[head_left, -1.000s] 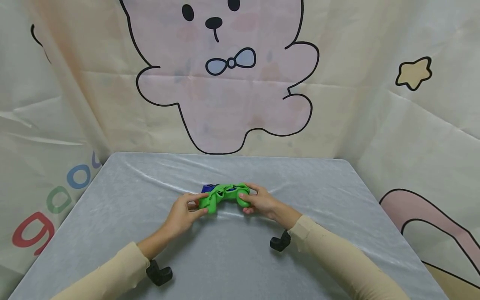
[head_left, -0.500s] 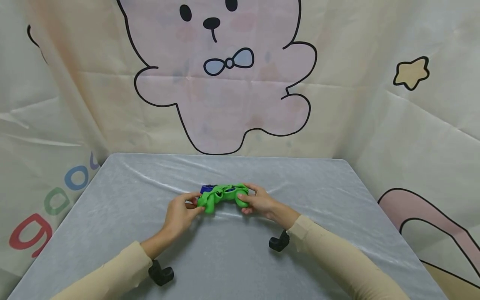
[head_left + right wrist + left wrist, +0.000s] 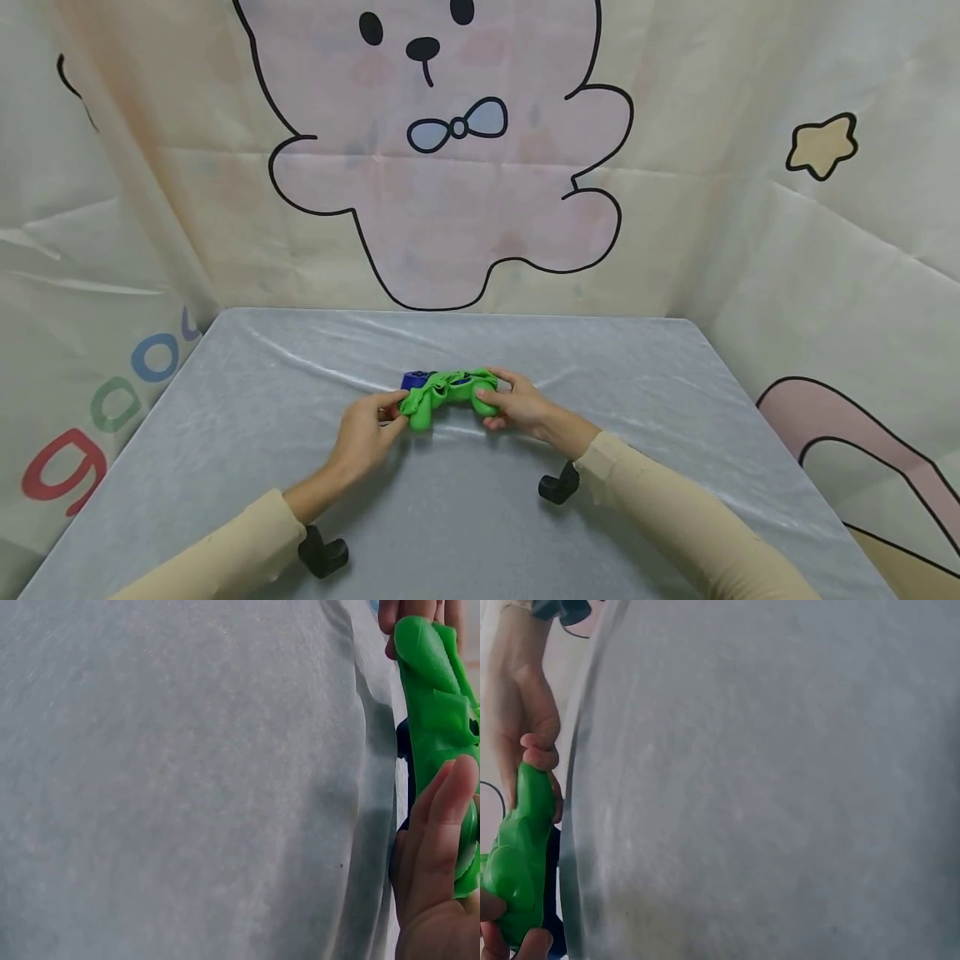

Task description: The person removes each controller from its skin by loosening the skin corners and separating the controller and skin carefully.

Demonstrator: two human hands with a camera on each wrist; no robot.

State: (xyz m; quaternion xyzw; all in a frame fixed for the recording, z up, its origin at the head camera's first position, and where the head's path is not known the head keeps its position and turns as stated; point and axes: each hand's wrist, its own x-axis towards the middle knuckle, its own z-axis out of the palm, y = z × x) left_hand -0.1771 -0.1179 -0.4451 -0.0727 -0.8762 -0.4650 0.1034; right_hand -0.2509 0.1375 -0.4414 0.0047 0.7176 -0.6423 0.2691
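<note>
A blue game controller (image 3: 415, 380) sits partly inside a crumpled, stretchy green cover (image 3: 450, 387), over the middle of the table. Its blue body shows mostly at the upper left, where the cover lies bunched. My left hand (image 3: 364, 432) pinches the cover's left grip between thumb and fingers. On the opposite side, my right hand (image 3: 525, 407) holds the right grip, thumb on top and fingers beneath. In the left wrist view the green cover (image 3: 525, 855) spans both hands, a dark blue edge beside it. The right wrist view shows the cover (image 3: 439, 724) with fingers at both ends.
A table under grey velvety cloth (image 3: 480, 517) lies below the hands. Black wrist cameras (image 3: 322, 552) hang under both sleeves. Printed fabric curtains (image 3: 457, 217) with a bear drawing close off the back and sides.
My left fingertips have shifted slightly on the cover's left grip. The right hand keeps its hold, and the controller and cover stay almost in place.
</note>
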